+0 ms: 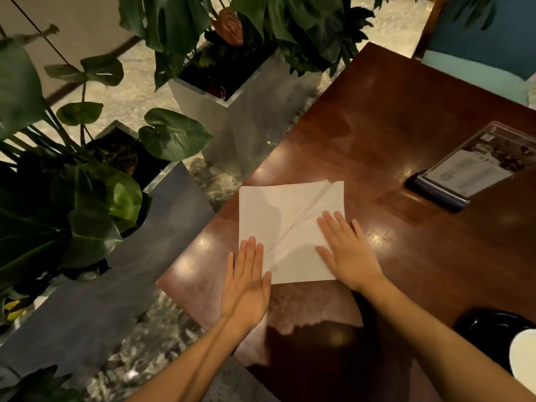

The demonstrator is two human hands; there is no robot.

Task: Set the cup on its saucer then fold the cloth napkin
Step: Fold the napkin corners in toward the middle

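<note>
Both hands lie flat, fingers extended, gripping nothing; the left hand (246, 288) presses the near left corner of the white napkin (290, 227), the right hand (346, 250) its right half; the napkin, creased diagonally, rests on the dark tabletop (391, 126) near its left edge.

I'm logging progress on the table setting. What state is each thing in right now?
Napkin: flat on the table, partly folded, a diagonal fold edge across it.
Left hand: open, flat, fingers on the napkin's near left corner.
Right hand: open, flat, pressing the napkin's right part.
Dark saucer: at the frame's lower right, partly cut off.
Menu holder: lying on the table.
</note>
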